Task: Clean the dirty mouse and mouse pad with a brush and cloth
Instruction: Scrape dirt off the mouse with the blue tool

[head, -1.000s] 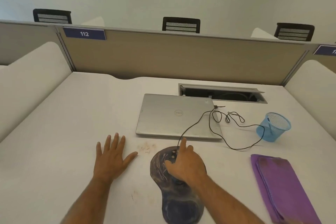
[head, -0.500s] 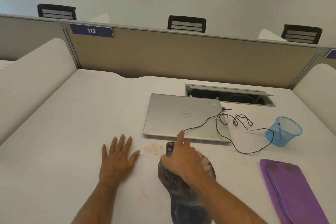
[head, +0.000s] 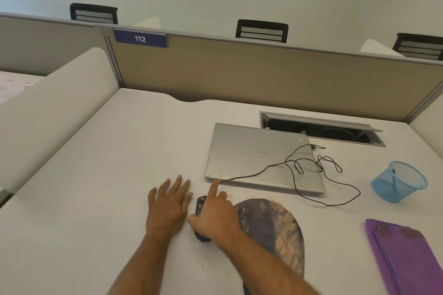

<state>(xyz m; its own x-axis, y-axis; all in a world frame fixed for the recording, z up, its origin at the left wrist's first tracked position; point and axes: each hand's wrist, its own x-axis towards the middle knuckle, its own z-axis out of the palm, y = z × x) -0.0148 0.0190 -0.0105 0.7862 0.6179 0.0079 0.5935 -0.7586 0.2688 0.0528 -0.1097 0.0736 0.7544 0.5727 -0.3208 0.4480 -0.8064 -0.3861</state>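
A black wired mouse (head: pixel 201 203) sits on the white desk just left of the dark blue mouse pad (head: pixel 271 227). My right hand (head: pixel 215 215) grips the mouse from above, index finger stretched forward. The pad carries tan dust across its right half. My left hand (head: pixel 169 203) lies flat on the desk with fingers straight, right beside the mouse. A folded purple cloth (head: pixel 405 256) lies at the right. A blue mesh cup (head: pixel 398 182) stands tilted beyond the cloth, with a dark handle inside it that I cannot identify.
A shut silver laptop (head: pixel 259 158) lies behind the pad, with the mouse cable (head: pixel 311 175) looped over it. Behind that is an open cable slot (head: pixel 321 129) and a tan divider (head: pixel 263 74). Faint stains mark the desk near my arms.
My right hand has carried the mouse left, off the pad and onto the desk beside my left hand. The pad's dusty surface now shows.
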